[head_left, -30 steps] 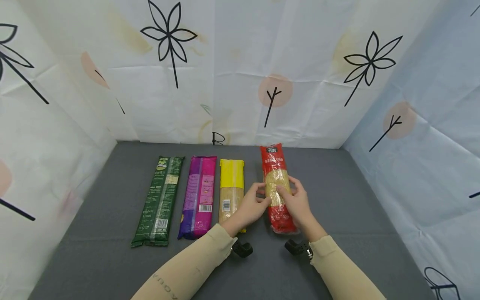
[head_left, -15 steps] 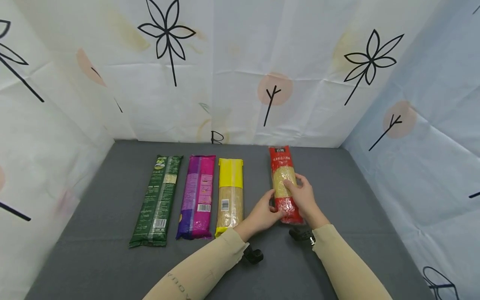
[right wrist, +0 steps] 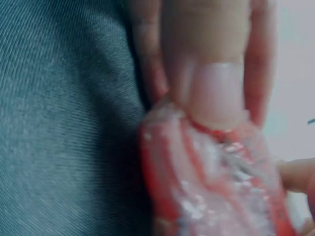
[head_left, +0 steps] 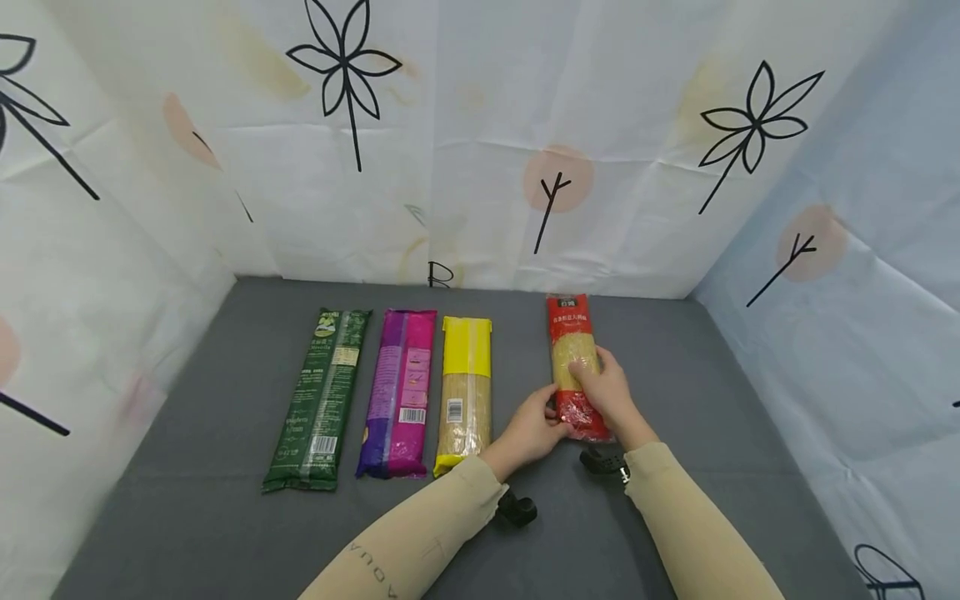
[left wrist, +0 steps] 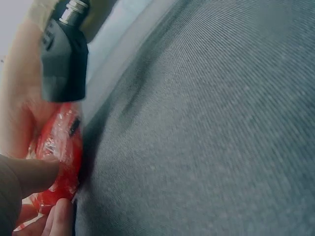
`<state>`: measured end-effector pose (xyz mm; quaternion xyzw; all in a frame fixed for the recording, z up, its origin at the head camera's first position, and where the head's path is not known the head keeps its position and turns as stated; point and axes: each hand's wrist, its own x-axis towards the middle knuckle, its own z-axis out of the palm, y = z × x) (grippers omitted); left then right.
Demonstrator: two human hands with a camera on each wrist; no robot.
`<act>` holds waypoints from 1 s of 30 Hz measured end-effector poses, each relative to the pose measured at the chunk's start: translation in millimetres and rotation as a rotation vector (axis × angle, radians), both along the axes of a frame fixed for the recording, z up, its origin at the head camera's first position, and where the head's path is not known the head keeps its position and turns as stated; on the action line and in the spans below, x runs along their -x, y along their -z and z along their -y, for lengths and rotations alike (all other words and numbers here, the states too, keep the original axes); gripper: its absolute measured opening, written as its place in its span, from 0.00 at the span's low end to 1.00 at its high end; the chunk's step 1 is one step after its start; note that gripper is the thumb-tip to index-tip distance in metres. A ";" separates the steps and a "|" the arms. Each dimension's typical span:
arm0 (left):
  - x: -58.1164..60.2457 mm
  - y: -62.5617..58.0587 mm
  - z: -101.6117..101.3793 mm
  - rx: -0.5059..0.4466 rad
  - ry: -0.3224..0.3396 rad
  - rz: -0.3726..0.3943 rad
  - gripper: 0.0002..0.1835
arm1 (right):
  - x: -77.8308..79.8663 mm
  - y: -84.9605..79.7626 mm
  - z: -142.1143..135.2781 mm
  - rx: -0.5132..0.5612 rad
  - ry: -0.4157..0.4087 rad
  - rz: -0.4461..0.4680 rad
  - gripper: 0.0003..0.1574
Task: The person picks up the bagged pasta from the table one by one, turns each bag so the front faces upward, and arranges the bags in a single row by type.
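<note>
A red pack of noodles (head_left: 573, 350) with a clear middle lies on the grey table, right of centre in the head view. My right hand (head_left: 611, 393) grips its right side, with the thumb across the clear part. My left hand (head_left: 531, 429) holds the lower left edge near the front end. The left wrist view shows the red wrapper (left wrist: 61, 142) pinched between thumb and fingers. In the right wrist view the crinkled wrapper end (right wrist: 211, 177) is close and blurred, with a thumb pressing on it. The pack's underside is hidden.
Left of the hands lie a yellow noodle pack (head_left: 466, 367), a purple and pink pack (head_left: 397, 392) and a green spaghetti pack (head_left: 318, 400), side by side. Each wrist wears a black camera (head_left: 517, 508). White patterned cloth (head_left: 480, 167) walls the grey table (head_left: 187, 517) at back and sides.
Both hands have shifted the red pack to the right, away from the yellow one. The left hand has slid down towards its front end. Over the last half second the pack moved little.
</note>
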<state>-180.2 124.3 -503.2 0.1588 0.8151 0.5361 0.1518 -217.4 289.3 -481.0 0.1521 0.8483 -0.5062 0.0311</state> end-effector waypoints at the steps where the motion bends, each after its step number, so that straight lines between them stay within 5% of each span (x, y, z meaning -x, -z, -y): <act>1: -0.6 -0.1 0.4 0.003 0.005 -0.002 0.39 | -0.4 -1.5 0.5 -0.042 -0.022 0.004 0.44; 12: -4.4 -2.1 3.8 0.032 0.064 -0.019 0.38 | -4.5 -9.0 5.5 -0.405 -0.093 0.024 0.43; 20: -2.5 -12.4 28.4 0.023 0.105 0.013 0.33 | -10.6 -15.2 7.6 -0.428 -0.094 0.000 0.43; 30: 6.6 -34.8 77.8 -0.036 0.076 -0.007 0.35 | -20.9 -26.5 23.2 -0.458 -0.086 -0.172 0.45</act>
